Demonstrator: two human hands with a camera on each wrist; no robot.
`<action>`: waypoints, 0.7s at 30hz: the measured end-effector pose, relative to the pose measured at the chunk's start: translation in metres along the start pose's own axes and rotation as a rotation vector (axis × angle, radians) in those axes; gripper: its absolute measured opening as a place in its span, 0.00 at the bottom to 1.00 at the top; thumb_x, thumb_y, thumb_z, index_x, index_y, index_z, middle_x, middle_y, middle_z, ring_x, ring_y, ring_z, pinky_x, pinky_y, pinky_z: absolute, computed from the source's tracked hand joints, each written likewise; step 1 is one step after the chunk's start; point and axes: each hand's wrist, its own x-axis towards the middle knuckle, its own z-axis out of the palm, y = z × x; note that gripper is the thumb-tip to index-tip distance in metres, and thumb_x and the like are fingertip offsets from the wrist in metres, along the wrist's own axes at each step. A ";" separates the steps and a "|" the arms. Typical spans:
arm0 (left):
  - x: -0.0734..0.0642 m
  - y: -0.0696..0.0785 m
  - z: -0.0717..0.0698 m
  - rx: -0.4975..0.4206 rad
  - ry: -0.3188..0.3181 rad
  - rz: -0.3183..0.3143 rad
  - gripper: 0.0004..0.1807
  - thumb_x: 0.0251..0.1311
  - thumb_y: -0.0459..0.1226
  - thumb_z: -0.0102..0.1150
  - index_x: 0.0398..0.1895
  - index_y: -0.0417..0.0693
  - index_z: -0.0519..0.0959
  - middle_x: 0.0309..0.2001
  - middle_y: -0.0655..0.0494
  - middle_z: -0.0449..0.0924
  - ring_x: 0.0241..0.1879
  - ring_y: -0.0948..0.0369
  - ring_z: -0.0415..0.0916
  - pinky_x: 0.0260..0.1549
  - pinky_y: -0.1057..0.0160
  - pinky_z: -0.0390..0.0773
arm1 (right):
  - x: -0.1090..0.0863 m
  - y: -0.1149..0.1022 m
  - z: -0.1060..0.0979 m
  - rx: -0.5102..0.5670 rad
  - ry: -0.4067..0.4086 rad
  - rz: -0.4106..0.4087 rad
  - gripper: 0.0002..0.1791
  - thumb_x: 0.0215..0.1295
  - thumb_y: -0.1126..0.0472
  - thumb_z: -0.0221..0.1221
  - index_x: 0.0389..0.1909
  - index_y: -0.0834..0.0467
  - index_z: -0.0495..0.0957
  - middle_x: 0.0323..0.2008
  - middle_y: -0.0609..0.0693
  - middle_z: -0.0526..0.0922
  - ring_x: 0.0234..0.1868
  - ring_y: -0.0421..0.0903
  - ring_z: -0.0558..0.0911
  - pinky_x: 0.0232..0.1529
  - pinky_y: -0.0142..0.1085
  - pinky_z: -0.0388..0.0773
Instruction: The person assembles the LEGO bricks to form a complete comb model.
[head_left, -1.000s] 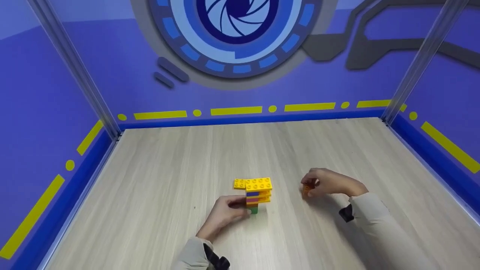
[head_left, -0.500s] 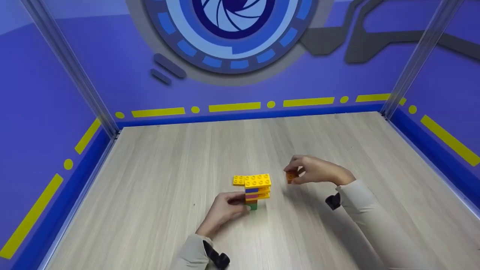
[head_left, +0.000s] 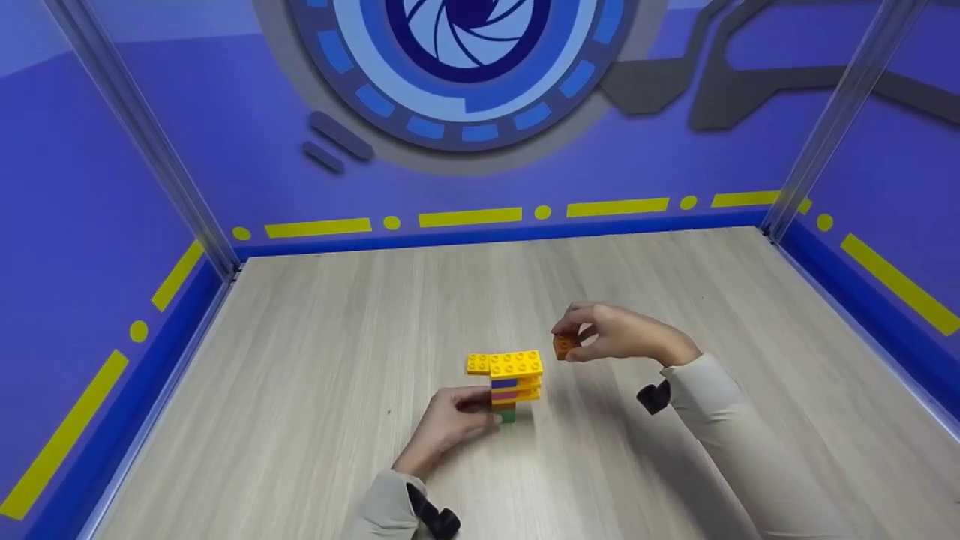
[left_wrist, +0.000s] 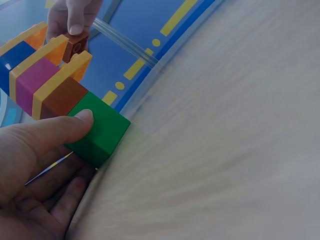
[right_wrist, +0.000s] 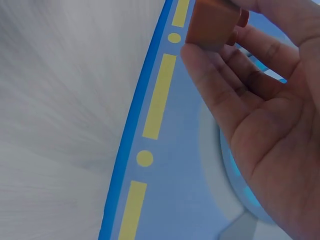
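Note:
A tower of toy building bricks point(head_left: 505, 394) stands upright on the table. Its base is a green brick point(left_wrist: 107, 132); brown, pink and blue bricks rise above, with yellow plates jutting out between them. A wide yellow piece point(head_left: 515, 364) caps it, and a small yellow piece point(head_left: 478, 363) shows at its left. My left hand point(head_left: 446, 424) grips the tower low down, thumb on the green brick and fingers partly hidden behind. Just right of the top, my right hand point(head_left: 626, 334) pinches a brown brick point(right_wrist: 212, 25) between thumb and fingers, off the table and apart from the tower.
The wood-patterned table point(head_left: 337, 322) is bounded by blue printed panels point(head_left: 247, 135) at the back and sides. Metal posts point(head_left: 161, 157) stand in the back corners. Black straps with small cameras point(head_left: 654, 397) sit on both wrists.
My right hand has carried the brown brick leftward and upward, closer to the top of the tower. My left hand keeps its hold on the base, and the tower stays in place.

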 end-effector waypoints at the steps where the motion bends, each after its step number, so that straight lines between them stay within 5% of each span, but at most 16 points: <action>1: 0.000 0.000 0.000 0.001 -0.001 0.001 0.24 0.48 0.33 0.69 0.53 0.52 0.81 0.51 0.54 0.84 0.50 0.58 0.80 0.53 0.57 0.79 | 0.000 -0.001 0.000 0.001 -0.001 -0.007 0.17 0.59 0.63 0.65 0.49 0.59 0.80 0.43 0.49 0.79 0.47 0.46 0.80 0.51 0.38 0.81; 10: 0.000 -0.001 0.001 0.019 0.000 -0.028 0.25 0.48 0.32 0.68 0.53 0.52 0.81 0.51 0.54 0.83 0.51 0.58 0.80 0.54 0.57 0.78 | 0.005 -0.015 -0.004 -0.017 0.006 -0.075 0.17 0.61 0.62 0.64 0.51 0.58 0.80 0.44 0.50 0.79 0.46 0.45 0.79 0.50 0.34 0.81; 21: 0.000 -0.002 -0.001 0.032 -0.005 0.014 0.23 0.50 0.35 0.69 0.53 0.50 0.81 0.50 0.53 0.84 0.50 0.58 0.80 0.53 0.58 0.78 | 0.014 -0.038 -0.001 -0.024 -0.001 -0.167 0.19 0.61 0.60 0.64 0.53 0.59 0.79 0.47 0.51 0.79 0.47 0.45 0.81 0.51 0.33 0.81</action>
